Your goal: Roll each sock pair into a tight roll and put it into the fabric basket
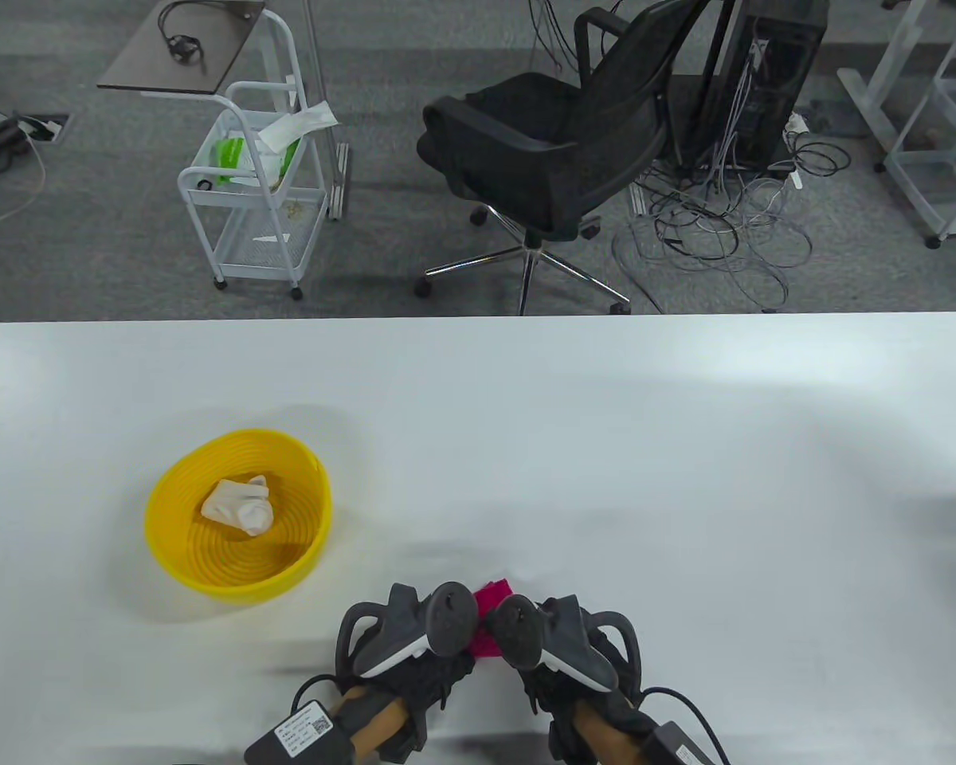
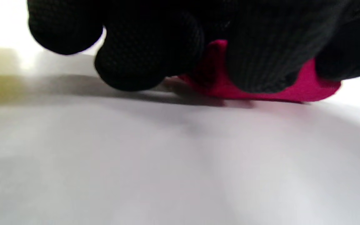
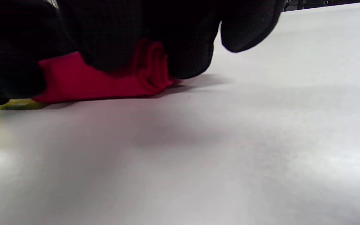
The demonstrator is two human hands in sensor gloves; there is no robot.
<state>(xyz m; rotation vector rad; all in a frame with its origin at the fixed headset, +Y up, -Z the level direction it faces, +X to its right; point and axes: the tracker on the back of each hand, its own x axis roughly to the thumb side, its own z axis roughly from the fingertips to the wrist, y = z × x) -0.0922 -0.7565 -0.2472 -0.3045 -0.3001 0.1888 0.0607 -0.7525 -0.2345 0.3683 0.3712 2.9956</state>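
Observation:
A magenta sock pair (image 1: 492,599) lies on the white table near its front edge, mostly hidden under my two hands. My left hand (image 1: 414,633) and right hand (image 1: 562,641) sit side by side on it. In the left wrist view gloved fingers (image 2: 148,53) curl down over the sock pair (image 2: 298,89). In the right wrist view fingers (image 3: 189,47) curl over the sock pair (image 3: 105,81), whose right end shows rolled layers. The yellow basket (image 1: 231,578) stands to the left and holds a white sock roll (image 1: 239,504).
The white table (image 1: 605,446) stretches wide behind and to the right of my hands. Beyond its far edge stand a black office chair (image 1: 550,151), a white wire cart (image 1: 255,183) and loose cables on the floor.

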